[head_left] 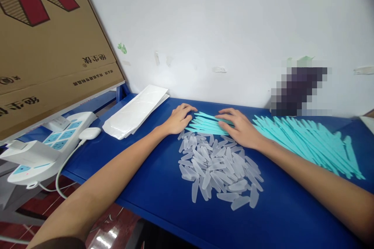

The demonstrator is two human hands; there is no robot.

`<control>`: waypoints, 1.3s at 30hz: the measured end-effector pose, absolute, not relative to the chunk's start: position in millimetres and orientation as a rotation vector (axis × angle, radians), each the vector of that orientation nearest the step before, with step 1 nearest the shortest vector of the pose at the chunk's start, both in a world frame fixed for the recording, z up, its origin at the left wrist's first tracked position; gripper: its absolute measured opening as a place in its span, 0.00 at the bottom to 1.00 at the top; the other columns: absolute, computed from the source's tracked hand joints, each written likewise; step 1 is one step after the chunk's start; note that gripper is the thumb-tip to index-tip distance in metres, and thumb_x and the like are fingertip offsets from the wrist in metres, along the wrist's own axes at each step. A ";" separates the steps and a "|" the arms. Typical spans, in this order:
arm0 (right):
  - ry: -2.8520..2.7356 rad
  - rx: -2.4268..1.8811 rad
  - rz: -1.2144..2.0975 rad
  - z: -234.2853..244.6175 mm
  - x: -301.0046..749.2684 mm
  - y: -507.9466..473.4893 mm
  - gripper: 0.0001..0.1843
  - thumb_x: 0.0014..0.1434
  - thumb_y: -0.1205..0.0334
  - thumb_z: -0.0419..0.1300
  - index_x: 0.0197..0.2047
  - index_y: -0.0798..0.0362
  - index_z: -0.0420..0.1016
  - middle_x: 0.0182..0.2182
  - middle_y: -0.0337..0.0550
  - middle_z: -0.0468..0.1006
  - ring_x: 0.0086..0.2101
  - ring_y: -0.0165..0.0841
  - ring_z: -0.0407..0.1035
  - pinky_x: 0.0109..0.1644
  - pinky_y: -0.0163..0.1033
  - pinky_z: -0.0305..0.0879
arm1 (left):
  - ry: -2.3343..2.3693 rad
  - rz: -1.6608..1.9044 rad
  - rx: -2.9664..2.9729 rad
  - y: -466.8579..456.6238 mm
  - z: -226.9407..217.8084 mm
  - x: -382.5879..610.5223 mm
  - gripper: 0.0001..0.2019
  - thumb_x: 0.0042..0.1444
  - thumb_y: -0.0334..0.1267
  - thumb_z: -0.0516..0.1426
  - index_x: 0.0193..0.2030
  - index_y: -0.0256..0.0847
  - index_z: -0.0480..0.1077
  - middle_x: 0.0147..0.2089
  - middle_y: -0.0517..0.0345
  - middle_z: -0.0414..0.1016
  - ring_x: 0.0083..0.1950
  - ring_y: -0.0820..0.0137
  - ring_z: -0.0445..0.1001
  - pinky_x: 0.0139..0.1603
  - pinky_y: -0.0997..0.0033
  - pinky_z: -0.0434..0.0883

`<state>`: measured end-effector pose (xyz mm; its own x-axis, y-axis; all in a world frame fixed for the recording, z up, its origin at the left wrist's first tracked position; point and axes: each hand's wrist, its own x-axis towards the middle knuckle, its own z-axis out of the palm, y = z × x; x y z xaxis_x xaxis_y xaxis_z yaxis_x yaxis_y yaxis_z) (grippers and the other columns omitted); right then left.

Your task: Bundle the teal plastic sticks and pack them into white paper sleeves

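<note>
A small bunch of turquoise plastic sticks (204, 123) lies on the blue table (152, 186) near the wall. My left hand (178, 118) rests at the bunch's left end with curled fingers touching it. My right hand (239, 126) lies flat over its right end, fingers stretched across the sticks. Just in front of both hands sits a heap of several clear frosted plastic caps (217, 167).
A big spread of turquoise sticks (309, 144) covers the table's right side. A stack of white bags (136, 111) lies at the left rear. White power strips (51, 146) and a cardboard box (46, 46) stand at far left, by the table's edge.
</note>
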<state>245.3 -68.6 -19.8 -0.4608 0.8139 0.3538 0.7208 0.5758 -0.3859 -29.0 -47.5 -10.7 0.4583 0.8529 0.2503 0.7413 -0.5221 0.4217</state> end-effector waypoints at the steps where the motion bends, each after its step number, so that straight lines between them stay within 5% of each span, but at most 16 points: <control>1: -2.301 -1.243 0.240 -20.2 245.2 -68.4 0.23 0.69 0.49 0.48 0.57 0.47 0.77 0.59 0.51 0.71 0.58 0.49 0.64 0.59 0.61 0.60 | 1.374 0.640 2.456 -47.3 -11.0 -28.9 0.20 0.64 0.37 0.45 0.60 0.46 0.66 0.61 0.51 0.66 0.63 0.58 0.64 0.65 0.46 0.60; 8: -2.296 -1.199 0.249 -20.5 246.3 -69.1 0.24 0.70 0.48 0.46 0.58 0.46 0.75 0.57 0.50 0.73 0.57 0.49 0.65 0.59 0.59 0.61 | 1.234 0.648 2.739 -53.4 8.6 -40.0 0.18 0.65 0.40 0.46 0.56 0.42 0.71 0.60 0.47 0.68 0.61 0.57 0.67 0.63 0.53 0.64; 12: -2.264 -1.192 0.252 -18.3 246.2 -69.4 0.20 0.69 0.51 0.49 0.53 0.49 0.77 0.53 0.51 0.75 0.53 0.47 0.68 0.57 0.56 0.63 | 1.275 0.487 2.832 -62.0 30.4 -48.4 0.15 0.63 0.43 0.50 0.43 0.40 0.75 0.41 0.51 0.75 0.40 0.64 0.73 0.45 0.62 0.68; 17: -2.267 -1.082 0.270 -12.9 245.7 -76.2 0.13 0.64 0.51 0.57 0.45 0.47 0.77 0.54 0.49 0.73 0.53 0.46 0.68 0.56 0.54 0.65 | 1.301 0.217 2.629 -70.0 45.0 -52.8 0.19 0.58 0.51 0.56 0.22 0.41 0.67 0.21 0.60 0.65 0.23 0.72 0.62 0.28 0.67 0.58; 25: -2.349 -1.050 0.327 -11.1 245.9 -78.2 0.09 0.62 0.52 0.61 0.36 0.46 0.78 0.52 0.47 0.70 0.52 0.46 0.66 0.55 0.56 0.65 | 1.294 0.073 2.355 -70.3 42.1 -65.0 0.18 0.55 0.56 0.58 0.29 0.43 0.71 0.25 0.58 0.70 0.25 0.71 0.66 0.28 0.67 0.59; 39: -2.380 -1.057 0.303 -11.8 243.5 -78.7 0.10 0.61 0.53 0.61 0.32 0.47 0.79 0.50 0.48 0.72 0.49 0.45 0.67 0.54 0.56 0.64 | 1.416 0.412 2.541 -63.0 9.2 -52.4 0.12 0.65 0.39 0.48 0.48 0.42 0.70 0.24 0.64 0.70 0.25 0.71 0.66 0.33 0.70 0.58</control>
<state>243.5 -78.7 -11.8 -0.5645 0.7410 0.3637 0.6261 0.6715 -0.3964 -52.4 -63.0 9.2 0.5013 0.8535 0.1424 0.7967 -0.5195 0.3088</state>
